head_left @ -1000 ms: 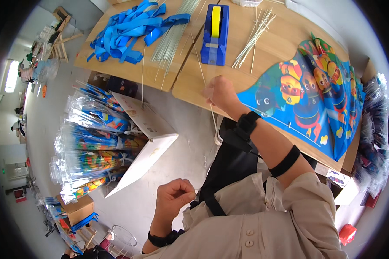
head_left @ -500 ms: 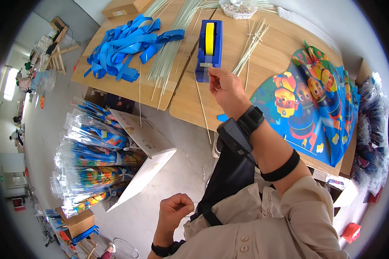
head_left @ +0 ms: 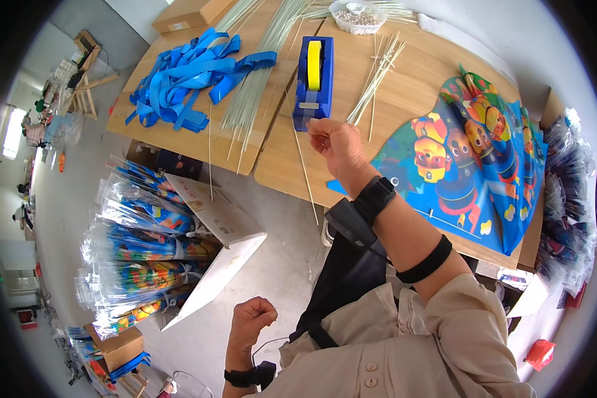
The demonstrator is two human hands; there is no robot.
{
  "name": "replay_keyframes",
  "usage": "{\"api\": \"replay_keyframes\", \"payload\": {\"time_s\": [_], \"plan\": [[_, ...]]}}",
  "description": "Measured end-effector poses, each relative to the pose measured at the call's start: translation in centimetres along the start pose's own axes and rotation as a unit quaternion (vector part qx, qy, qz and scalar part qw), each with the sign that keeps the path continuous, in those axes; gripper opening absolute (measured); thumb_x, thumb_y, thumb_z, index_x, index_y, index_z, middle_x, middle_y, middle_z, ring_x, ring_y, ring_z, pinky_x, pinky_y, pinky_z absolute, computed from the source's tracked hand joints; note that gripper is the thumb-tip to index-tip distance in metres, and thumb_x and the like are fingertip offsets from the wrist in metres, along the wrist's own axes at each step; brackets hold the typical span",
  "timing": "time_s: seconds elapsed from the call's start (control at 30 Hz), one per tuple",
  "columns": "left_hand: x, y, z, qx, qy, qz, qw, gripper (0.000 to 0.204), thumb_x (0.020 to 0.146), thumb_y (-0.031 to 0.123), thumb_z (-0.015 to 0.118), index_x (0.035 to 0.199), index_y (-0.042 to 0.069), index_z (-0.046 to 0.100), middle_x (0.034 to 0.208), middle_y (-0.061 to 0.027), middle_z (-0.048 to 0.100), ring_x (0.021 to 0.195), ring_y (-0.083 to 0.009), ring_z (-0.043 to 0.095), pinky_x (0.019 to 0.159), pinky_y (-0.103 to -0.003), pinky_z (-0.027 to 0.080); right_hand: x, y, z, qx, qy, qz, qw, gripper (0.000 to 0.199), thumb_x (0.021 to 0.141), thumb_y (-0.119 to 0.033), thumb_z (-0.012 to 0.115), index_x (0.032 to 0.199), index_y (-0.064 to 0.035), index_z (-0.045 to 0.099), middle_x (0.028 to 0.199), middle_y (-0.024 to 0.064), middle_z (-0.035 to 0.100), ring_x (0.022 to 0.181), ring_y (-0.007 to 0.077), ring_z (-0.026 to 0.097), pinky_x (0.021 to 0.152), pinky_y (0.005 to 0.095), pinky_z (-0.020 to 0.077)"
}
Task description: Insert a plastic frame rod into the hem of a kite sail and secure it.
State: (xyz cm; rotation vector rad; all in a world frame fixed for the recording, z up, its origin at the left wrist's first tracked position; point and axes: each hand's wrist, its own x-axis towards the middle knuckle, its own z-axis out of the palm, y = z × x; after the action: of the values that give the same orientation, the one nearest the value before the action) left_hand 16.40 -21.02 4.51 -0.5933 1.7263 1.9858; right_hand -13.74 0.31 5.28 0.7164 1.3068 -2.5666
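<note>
My right hand (head_left: 336,144) reaches over the table, thumb and forefinger pinched at the front of a blue tape dispenser (head_left: 328,83). A clear strip of adhesive tape (head_left: 303,119) shows at the dispenser's front edge, by my fingertips. Inside the dispenser sits a roll with a yellow core (head_left: 314,66). Low in front of my body, my left hand (head_left: 251,322) is curled with thumb against fingers; whatever it may hold is hidden. Right of my right hand lies a printed kite-like fabric sheet (head_left: 454,192), partly folded, with a cartoon pattern.
Thin pale rods (head_left: 255,99) and a heap of blue ribbon (head_left: 179,79) lie on the left tabletop. More rods (head_left: 376,79) and a plastic tub of small parts (head_left: 358,18) are farther right. Bagged printed bundles (head_left: 146,249) stand beside a white board (head_left: 219,278).
My right hand has drawn slightly back toward me from the dispenser, staying pinched. The left hand has shifted little, still curled. The whole view has shifted slightly.
</note>
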Motion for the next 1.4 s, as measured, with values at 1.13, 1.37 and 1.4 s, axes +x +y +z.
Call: {"api": "replay_keyframes", "payload": {"time_s": [1.13,1.37,1.4], "plan": [[10.0,11.3,8.9,0.291,-0.208,0.162,0.919,0.006,0.078,0.001,0.060,0.077,0.000,0.054,0.070,0.0007,0.050,0.063,-0.0052,0.045,0.058,-0.019,0.036,-22.4,-6.9,-32.3,0.000,0.221,-0.185,0.958,0.011,0.075,0.002,0.060,0.070,-0.0064,0.055,0.061,-0.0020,0.047,0.051,0.0056,0.039,0.045,0.0195,0.0302],[13.0,11.7,13.8,0.359,-0.185,0.188,0.895,0.006,0.081,0.004,0.061,0.077,0.002,0.058,0.063,0.0032,0.050,0.056,-0.0035,0.044,0.052,-0.018,0.035,-22.5,-5.7,-35.7,-0.181,0.346,-0.223,0.893,0.008,0.070,-0.002,0.066,0.066,-0.0028,0.059,0.059,-0.0047,0.052,0.053,0.0025,0.041,0.047,0.0198,0.0296],[13.4,11.9,14.2,0.353,-0.174,0.188,0.900,0.004,0.081,0.004,0.060,0.079,0.002,0.059,0.064,0.0034,0.051,0.056,-0.0036,0.044,0.051,-0.018,0.036,-22.0,-5.8,-35.9,-0.208,0.350,-0.239,0.882,0.009,0.069,-0.002,0.066,0.065,-0.0023,0.058,0.059,-0.0043,0.052,0.054,0.0029,0.041,0.048,0.0201,0.0301]]}}
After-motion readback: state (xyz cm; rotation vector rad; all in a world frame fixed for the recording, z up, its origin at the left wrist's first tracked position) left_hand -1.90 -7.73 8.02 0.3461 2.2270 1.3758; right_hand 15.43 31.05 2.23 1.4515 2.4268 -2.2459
